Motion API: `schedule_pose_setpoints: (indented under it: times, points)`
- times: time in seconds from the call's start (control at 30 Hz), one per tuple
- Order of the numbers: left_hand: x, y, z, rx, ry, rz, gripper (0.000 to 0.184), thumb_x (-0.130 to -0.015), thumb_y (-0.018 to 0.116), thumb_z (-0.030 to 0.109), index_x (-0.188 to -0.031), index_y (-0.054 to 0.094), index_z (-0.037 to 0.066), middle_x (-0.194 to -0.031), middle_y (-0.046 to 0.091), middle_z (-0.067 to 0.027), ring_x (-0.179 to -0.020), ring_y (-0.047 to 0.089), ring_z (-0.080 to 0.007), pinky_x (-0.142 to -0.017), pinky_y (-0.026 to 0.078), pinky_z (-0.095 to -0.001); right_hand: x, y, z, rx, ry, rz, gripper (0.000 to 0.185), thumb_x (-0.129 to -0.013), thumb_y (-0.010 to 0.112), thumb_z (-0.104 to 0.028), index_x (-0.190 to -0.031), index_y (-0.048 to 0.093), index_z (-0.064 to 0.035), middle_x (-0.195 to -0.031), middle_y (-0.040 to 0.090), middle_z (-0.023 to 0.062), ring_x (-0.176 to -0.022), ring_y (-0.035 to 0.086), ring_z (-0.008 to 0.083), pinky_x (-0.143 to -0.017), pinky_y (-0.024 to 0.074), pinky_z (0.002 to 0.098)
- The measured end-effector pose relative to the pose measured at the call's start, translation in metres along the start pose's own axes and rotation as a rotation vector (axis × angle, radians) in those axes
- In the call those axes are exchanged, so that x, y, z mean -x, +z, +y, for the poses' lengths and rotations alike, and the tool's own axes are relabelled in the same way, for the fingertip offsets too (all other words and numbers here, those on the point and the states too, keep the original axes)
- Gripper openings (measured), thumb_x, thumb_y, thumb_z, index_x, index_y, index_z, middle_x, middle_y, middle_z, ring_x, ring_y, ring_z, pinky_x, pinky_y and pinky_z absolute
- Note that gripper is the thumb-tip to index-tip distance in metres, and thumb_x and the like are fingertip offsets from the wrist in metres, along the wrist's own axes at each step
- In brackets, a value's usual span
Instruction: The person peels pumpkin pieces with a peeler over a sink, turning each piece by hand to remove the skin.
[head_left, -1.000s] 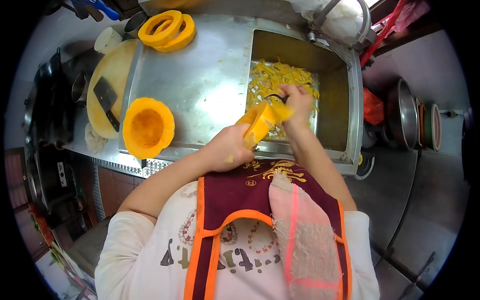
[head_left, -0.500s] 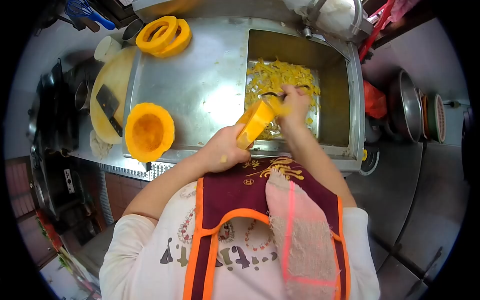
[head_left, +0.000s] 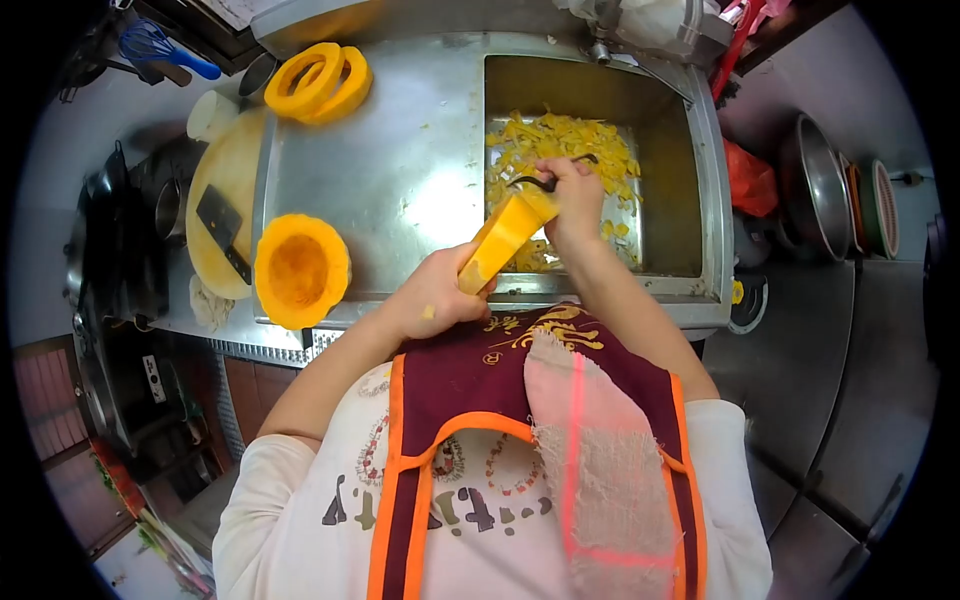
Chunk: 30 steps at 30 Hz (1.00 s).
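Note:
My left hand [head_left: 437, 293] grips the near end of an orange pumpkin piece [head_left: 503, 240], tilted up over the sink's left edge. Closed around a dark-handled peeler [head_left: 540, 184], my right hand [head_left: 577, 203] is at the far end of that piece. The peeler's blade is hidden. Below, yellow peelings [head_left: 570, 142] lie spread over the bottom of the sink [head_left: 660, 220]. A hollowed pumpkin piece [head_left: 302, 271] rests at the counter's near left, and two pumpkin rings [head_left: 318, 84] overlap at its far left.
To the left, a cleaver [head_left: 222, 228] lies on a round cutting board [head_left: 215, 180], with a crumpled cloth [head_left: 209, 303] beside it. The steel counter [head_left: 390, 140] adjoins the sink. A faucet stands behind the sink, and metal bowls [head_left: 820, 190] stand at the right.
My right hand and the peeler have shifted slightly along the pumpkin piece, which my left hand still holds. The whole view has shifted a little.

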<state>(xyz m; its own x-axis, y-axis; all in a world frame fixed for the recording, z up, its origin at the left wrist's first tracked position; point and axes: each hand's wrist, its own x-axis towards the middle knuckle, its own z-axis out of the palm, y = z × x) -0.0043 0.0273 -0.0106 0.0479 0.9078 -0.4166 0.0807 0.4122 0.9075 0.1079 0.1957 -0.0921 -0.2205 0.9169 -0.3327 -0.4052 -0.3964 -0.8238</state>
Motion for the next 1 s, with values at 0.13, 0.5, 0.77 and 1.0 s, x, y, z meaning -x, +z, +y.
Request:
schedule_pose_setpoints:
  times: [0.13,0.5,0.77,1.0]
  points:
    - [0.007,-0.015,-0.008,0.149,0.029,-0.025,0.027,-0.059,0.061,0.002,-0.084,0.050,0.004,-0.072,0.051,-0.0019,-0.068,0.051,-0.0118,-0.062,0.044,-0.0260,-0.027,-0.062,-0.013,0.191,0.347,0.311,0.016,-0.077,0.057,-0.011,-0.090,0.051,-0.0038,-0.073,0.059,0.0085,-0.065,0.058,0.0169,-0.058,0.0423,0.0248]
    - [0.008,-0.023,0.007,0.059,0.018,0.061,0.039,-0.064,0.062,0.001,-0.101,0.051,0.002,-0.083,0.054,-0.0031,-0.072,0.053,-0.0111,-0.063,0.045,-0.0242,0.040,0.049,-0.039,0.154,0.259,-0.197,0.034,-0.075,0.054,-0.009,-0.103,0.041,0.0033,-0.070,0.058,0.0122,-0.066,0.056,0.0163,-0.060,0.0462,0.0291]
    - [-0.002,-0.009,0.019,-0.351,-0.081,0.272,0.039,-0.065,0.066,0.019,-0.093,0.050,-0.003,-0.083,0.060,-0.0211,-0.082,0.059,-0.0349,-0.073,0.046,-0.0360,0.071,0.075,-0.043,0.414,-0.007,-0.268,0.039,-0.073,0.054,-0.006,-0.106,0.036,0.0051,-0.065,0.058,0.0116,-0.059,0.057,0.0158,-0.057,0.0460,0.0285]
    - [0.013,-0.001,0.005,-0.467,0.036,0.268,0.037,-0.068,0.068,0.020,-0.096,0.053,0.001,-0.087,0.060,-0.0188,-0.084,0.058,-0.0343,-0.075,0.045,-0.0347,-0.004,-0.030,-0.007,0.508,-0.043,0.050,0.031,-0.072,0.055,-0.004,-0.099,0.042,0.0062,-0.077,0.059,0.0132,-0.063,0.057,0.0175,-0.058,0.0473,0.0320]
